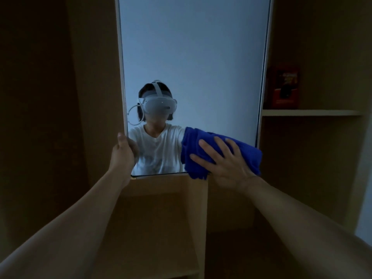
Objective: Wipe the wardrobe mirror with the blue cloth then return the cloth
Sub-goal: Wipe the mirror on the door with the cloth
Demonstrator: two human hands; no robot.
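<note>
The tall rectangular wardrobe mirror with a thin pale frame (193, 57) stands between brown wooden panels, and its glass is smooth and reflects a person in a white shirt. One soft, fuzzy blue cloth (203, 150), folded into a thick bundle, lies against the lower right corner of the glass and hangs a little over the bottom edge. The right hand (225, 166) presses on it with the fingers spread and nearly straight. The left hand (122, 150) grips the left edge of the frame, fingers curled around it. Most of the glass above both hands is free. One flat wooden shelf (310, 112) at the right carries one red box (283, 87), dim and unclear.
</note>
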